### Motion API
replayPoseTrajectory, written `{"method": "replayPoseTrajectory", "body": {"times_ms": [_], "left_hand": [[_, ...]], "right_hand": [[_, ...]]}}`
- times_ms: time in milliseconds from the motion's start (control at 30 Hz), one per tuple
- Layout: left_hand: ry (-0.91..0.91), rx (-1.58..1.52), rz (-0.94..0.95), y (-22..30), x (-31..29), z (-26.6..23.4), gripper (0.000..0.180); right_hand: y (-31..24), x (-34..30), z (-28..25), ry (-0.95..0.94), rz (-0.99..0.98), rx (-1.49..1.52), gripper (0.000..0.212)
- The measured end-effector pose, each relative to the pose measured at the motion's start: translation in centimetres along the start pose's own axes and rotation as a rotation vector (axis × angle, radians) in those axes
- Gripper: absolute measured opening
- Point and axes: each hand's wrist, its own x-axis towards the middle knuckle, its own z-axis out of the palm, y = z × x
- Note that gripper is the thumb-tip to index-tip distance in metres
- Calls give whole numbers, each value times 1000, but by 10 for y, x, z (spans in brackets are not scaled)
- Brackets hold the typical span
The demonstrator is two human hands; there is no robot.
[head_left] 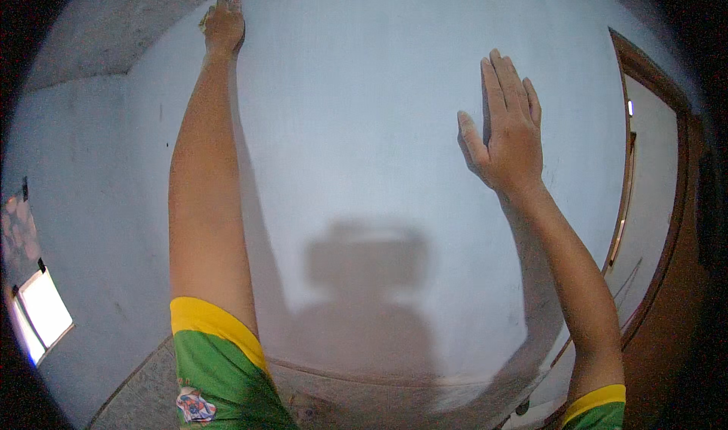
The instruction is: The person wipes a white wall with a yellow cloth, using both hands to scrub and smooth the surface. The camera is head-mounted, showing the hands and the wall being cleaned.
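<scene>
My left hand [224, 29] reaches high up the pale blue wall [364, 127], close to where it meets the ceiling. Under its fingers is a crumpled, pale yellowish piece [203, 23], perhaps a cloth or sheet; its kind is too small to make out. The hand presses this piece against the wall. Lower and to the right, my right hand [512, 145] lies against the same wall with fingers stretched upward and the thumb apart, holding nothing. Both arms are extended, in green sleeves with yellow cuffs.
A brown-framed doorway [675, 187] stands at the right. On the left are a bright window [44, 309] and a patterned sheet [19, 229]. The grey ceiling [98, 36] slants in at the upper left. My shadow falls on the wall's lower middle, above the grey floor [140, 388].
</scene>
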Motion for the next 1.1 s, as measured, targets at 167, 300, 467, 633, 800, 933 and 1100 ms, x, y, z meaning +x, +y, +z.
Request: {"method": "replayPoseTrajectory", "body": {"times_ms": [167,300,467,633,800,933,1100], "left_hand": [[107,-264,12,62,-84,10,54],[94,-227,174,32,-66,24,51],[-115,262,5,-63,-15,10,44],[177,-314,193,72,-104,22,45],[326,26,308,10,9,79,48],[170,83,92,-6,-19,63,45],[195,-26,98,43,-83,45,42]], "right_hand": [[7,-9,7,-56,-1,-55,76],[15,-5,3,-85,-49,-120,73],[7,1,4,-85,-87,-155,74],[23,-14,6,-85,-71,-269,74],[-9,39,32,25,-94,-262,73],[8,39,41,22,-86,-304,72],[17,31,39,15,-71,-344,70]]}}
